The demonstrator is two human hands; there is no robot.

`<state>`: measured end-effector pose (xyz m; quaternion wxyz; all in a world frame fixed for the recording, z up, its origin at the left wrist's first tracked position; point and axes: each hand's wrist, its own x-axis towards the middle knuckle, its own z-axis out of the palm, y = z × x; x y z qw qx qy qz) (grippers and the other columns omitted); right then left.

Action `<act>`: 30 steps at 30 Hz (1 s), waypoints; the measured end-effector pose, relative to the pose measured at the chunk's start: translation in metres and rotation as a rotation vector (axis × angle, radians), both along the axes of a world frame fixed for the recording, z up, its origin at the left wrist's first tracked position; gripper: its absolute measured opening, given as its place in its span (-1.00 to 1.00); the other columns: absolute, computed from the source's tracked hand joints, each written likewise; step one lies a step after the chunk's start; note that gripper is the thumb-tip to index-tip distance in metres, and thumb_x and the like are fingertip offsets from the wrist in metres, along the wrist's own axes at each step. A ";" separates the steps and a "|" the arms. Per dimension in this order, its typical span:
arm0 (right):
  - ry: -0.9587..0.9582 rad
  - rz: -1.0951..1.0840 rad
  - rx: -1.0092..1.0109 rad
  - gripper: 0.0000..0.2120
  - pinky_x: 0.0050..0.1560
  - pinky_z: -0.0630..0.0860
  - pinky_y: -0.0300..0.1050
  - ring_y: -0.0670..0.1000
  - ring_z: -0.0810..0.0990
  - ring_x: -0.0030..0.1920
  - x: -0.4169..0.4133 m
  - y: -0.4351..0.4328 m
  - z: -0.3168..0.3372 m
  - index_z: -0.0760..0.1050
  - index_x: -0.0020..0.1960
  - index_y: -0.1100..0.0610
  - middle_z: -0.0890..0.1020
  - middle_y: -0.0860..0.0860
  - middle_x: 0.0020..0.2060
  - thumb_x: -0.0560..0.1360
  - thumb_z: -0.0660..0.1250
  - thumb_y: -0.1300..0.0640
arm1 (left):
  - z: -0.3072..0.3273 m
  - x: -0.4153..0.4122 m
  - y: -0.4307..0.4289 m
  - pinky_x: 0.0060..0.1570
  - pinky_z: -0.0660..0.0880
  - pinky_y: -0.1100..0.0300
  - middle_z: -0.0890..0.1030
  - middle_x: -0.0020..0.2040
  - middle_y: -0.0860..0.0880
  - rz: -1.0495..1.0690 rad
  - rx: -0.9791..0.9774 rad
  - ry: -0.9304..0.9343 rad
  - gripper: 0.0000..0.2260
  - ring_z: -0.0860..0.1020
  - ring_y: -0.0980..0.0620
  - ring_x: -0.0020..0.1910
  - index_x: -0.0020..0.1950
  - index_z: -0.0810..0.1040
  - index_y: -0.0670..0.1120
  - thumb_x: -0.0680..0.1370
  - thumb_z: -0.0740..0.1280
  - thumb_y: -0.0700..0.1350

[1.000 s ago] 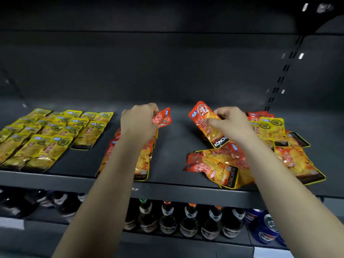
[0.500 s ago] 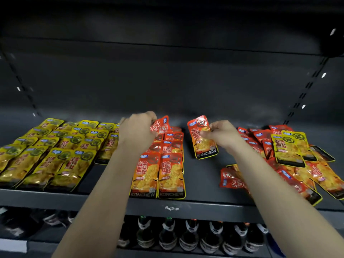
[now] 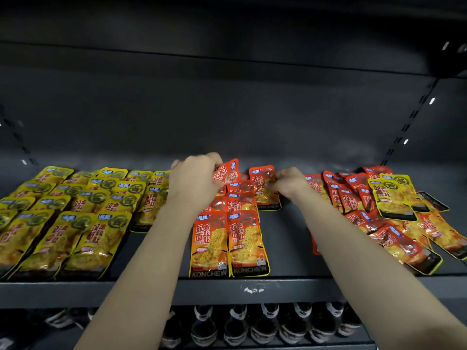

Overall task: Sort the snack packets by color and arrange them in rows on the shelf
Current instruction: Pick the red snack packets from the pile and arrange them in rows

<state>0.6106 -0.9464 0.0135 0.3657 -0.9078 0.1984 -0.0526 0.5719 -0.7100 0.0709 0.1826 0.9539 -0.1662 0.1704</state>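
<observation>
At the shelf's (image 3: pixel 290 238) far middle, the left hand (image 3: pixel 195 180) has its grip curled round a raised red packet (image 3: pixel 228 170), while the right hand (image 3: pixel 290 183) pinches a flat red packet (image 3: pixel 262 190) just right of it.

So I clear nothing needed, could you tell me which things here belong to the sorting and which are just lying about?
Job: yellow packets, red rows, mixed pile, shelf; left hand grips raised packet, right hand pinches lone packet.
Lying about: bottles.
</observation>
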 end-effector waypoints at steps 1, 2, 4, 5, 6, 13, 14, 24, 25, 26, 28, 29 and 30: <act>0.000 -0.006 -0.011 -0.79 0.01 0.53 -0.06 0.10 0.60 -0.11 0.000 0.000 -0.002 0.63 -0.07 0.19 0.62 0.10 -0.19 0.42 0.50 0.06 | 0.000 0.000 0.001 0.18 0.43 0.03 0.64 0.11 0.04 -0.003 -0.001 -0.001 -0.70 0.60 0.02 0.09 0.16 0.50 0.04 0.48 0.44 0.06; 0.004 -0.014 -0.026 -0.79 0.02 0.53 -0.05 0.12 0.61 -0.09 0.001 0.000 -0.004 0.63 -0.08 0.19 0.63 0.11 -0.19 0.43 0.49 0.05 | -0.001 0.001 0.001 0.18 0.43 0.02 0.65 0.10 0.04 -0.007 -0.001 -0.003 -0.70 0.61 0.02 0.09 0.16 0.50 0.04 0.48 0.44 0.06; 0.013 -0.027 -0.077 -0.75 -0.02 0.53 -0.05 0.15 0.63 -0.06 0.000 0.000 -0.006 0.64 -0.06 0.21 0.65 0.14 -0.16 0.44 0.47 0.02 | -0.001 0.002 0.002 0.18 0.44 0.02 0.65 0.10 0.04 -0.011 0.000 -0.010 -0.71 0.61 0.02 0.09 0.15 0.50 0.04 0.48 0.44 0.05; 0.018 -0.033 -0.102 -0.74 -0.04 0.52 -0.06 0.16 0.63 -0.05 -0.001 0.001 -0.007 0.64 -0.04 0.21 0.65 0.15 -0.15 0.45 0.45 0.01 | -0.001 0.002 0.002 0.17 0.44 0.02 0.65 0.10 0.05 -0.013 0.001 -0.012 -0.71 0.61 0.02 0.09 0.15 0.50 0.04 0.48 0.44 0.05; 0.022 -0.040 -0.111 -0.73 -0.05 0.52 -0.07 0.17 0.63 -0.04 -0.001 0.002 -0.007 0.64 -0.03 0.21 0.66 0.16 -0.13 0.45 0.45 0.00 | -0.001 0.003 0.002 0.18 0.44 0.02 0.65 0.11 0.05 -0.015 0.003 -0.015 -0.71 0.61 0.02 0.09 0.16 0.50 0.04 0.49 0.44 0.05; -0.003 -0.079 -0.070 -0.64 -0.13 0.40 -0.14 0.08 0.53 -0.09 -0.004 -0.002 -0.007 0.48 -0.02 0.16 0.54 0.07 -0.17 0.37 0.52 -0.03 | -0.004 -0.001 0.002 0.19 0.44 0.01 0.64 0.13 0.05 -0.037 -0.003 -0.009 -0.69 0.60 0.03 0.11 0.17 0.50 0.04 0.48 0.44 0.07; -0.022 -0.091 -0.033 -0.61 -0.10 0.41 -0.14 0.07 0.52 -0.06 -0.005 -0.002 -0.007 0.46 0.02 0.15 0.54 0.05 -0.14 0.37 0.53 -0.03 | -0.004 -0.003 0.003 0.17 0.47 0.00 0.64 0.13 0.05 -0.049 -0.027 0.002 -0.68 0.60 0.03 0.10 0.17 0.50 0.04 0.48 0.44 0.07; -0.250 0.287 0.718 -0.42 -0.37 0.38 -0.23 -0.02 0.48 -0.29 -0.066 0.026 0.051 0.52 0.15 0.16 0.56 0.07 -0.15 0.42 0.26 -0.30 | -0.001 -0.012 -0.011 0.01 0.62 -0.06 0.70 -0.09 -0.02 -0.339 -0.924 0.467 -0.74 0.68 -0.01 -0.10 -0.01 0.58 -0.11 0.38 0.56 -0.15; -0.256 0.363 0.716 -0.41 -0.31 0.43 -0.22 -0.04 0.52 -0.25 -0.073 0.030 0.054 0.51 0.19 0.17 0.58 0.07 -0.12 0.41 0.26 -0.28 | 0.000 -0.013 -0.014 0.01 0.62 -0.05 0.70 -0.08 -0.04 -0.350 -0.981 0.484 -0.73 0.68 -0.02 -0.09 0.01 0.59 -0.12 0.37 0.55 -0.18; -0.270 0.419 0.701 -0.48 -0.24 0.48 -0.20 -0.03 0.56 -0.22 -0.079 0.035 0.056 0.50 0.18 0.17 0.61 0.06 -0.10 0.43 0.30 -0.22 | 0.000 -0.014 -0.018 -0.01 0.63 -0.01 0.70 -0.06 -0.04 -0.359 -1.012 0.490 -0.72 0.68 -0.01 -0.09 0.03 0.59 -0.12 0.37 0.55 -0.19; -0.290 0.465 0.671 -0.62 -0.02 0.58 -0.04 0.08 0.65 -0.06 -0.084 0.040 0.058 0.51 0.17 0.16 0.65 0.11 -0.01 0.46 0.42 -0.04 | -0.001 -0.016 -0.024 -0.05 0.62 0.04 0.69 -0.07 -0.03 -0.370 -1.012 0.467 -0.70 0.68 0.01 -0.09 0.04 0.60 -0.10 0.35 0.56 -0.18; -0.297 0.470 0.683 -0.61 0.11 0.57 0.08 0.17 0.65 0.04 -0.086 0.041 0.059 0.51 0.21 0.19 0.66 0.15 0.06 0.45 0.44 0.04 | -0.002 -0.017 -0.026 -0.05 0.62 0.04 0.69 -0.07 -0.02 -0.372 -1.002 0.454 -0.69 0.68 0.02 -0.10 0.04 0.60 -0.09 0.35 0.57 -0.17; -0.304 0.468 0.701 -0.58 0.19 0.54 0.16 0.22 0.63 0.11 -0.088 0.042 0.059 0.51 0.24 0.21 0.64 0.20 0.11 0.43 0.46 0.09 | -0.003 -0.016 -0.027 -0.05 0.61 0.03 0.69 -0.07 -0.01 -0.376 -0.994 0.445 -0.69 0.68 0.02 -0.10 0.03 0.59 -0.08 0.35 0.57 -0.17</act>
